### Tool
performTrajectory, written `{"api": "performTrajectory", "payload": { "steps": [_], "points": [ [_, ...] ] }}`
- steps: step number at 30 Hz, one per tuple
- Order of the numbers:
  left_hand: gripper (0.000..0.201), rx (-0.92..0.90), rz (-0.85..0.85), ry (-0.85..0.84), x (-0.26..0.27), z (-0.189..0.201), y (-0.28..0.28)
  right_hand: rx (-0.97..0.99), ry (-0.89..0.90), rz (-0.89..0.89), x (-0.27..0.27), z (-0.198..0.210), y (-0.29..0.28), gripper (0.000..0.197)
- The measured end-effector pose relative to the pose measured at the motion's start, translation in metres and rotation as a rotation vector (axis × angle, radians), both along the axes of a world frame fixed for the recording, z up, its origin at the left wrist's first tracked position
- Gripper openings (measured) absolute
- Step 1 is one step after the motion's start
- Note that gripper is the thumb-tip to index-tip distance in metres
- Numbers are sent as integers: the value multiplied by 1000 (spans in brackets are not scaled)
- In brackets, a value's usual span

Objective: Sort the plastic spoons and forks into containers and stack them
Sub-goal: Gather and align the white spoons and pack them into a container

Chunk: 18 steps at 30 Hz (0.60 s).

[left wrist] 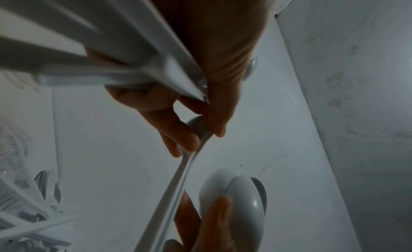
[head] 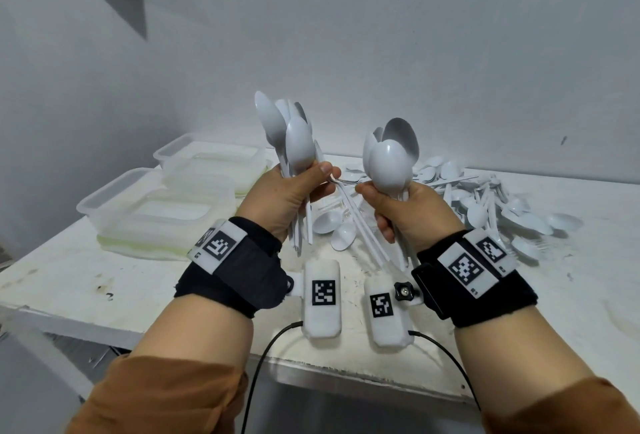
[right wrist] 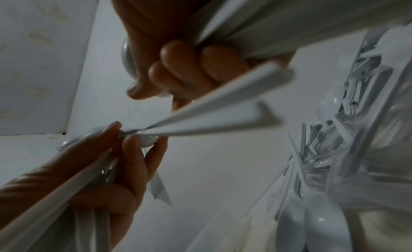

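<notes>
Both forearms reach forward side by side above the table's (head: 104, 281) near edge, each in a brown sleeve with a black band on the wrist. The left hand (head: 289, 198) is raised with its back to the camera, fingers wrapped round a bundle of spoons (head: 291, 132), thumb and forefinger pinching at the tip. The right hand (head: 412, 208) sits level just beside it, fingers curled round its own bunch of spoons (head: 389, 160), thumb pointing at the left thumb, nearly touching.
</notes>
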<state>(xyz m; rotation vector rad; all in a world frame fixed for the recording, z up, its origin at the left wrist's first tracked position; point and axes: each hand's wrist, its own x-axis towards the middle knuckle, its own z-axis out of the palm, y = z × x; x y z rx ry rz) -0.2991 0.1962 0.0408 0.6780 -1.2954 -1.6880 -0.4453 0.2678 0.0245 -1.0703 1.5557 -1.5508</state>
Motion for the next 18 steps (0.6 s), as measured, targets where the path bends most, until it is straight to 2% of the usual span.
{"api": "performTrajectory", "payload": {
  "steps": [4,5,8,9,11,15,17,18],
  "points": [
    [9,-25,-12,-47,-1,2,3,-41,1,24,0,0,0,19],
    [9,-35,-18,-58,-1,2,4,-43,0,32,0,0,1,26],
    [7,-49,-42,-71,-2,0,2,-57,-19,62,-2,2,2,68],
    [6,-49,-44,-73,-2,-1,2,-65,-29,77,-2,3,3,73],
    [6,-51,-46,-73,-3,-1,1,-74,-44,95,-2,3,3,64],
    [6,-53,-55,-66,-3,0,3,-48,-7,54,-4,2,1,30],
    [7,-54,-55,-69,-3,1,4,-51,1,45,-6,0,0,33],
    [7,-54,-56,-67,-3,2,4,-54,7,56,-7,-1,0,42]
  ]
}}
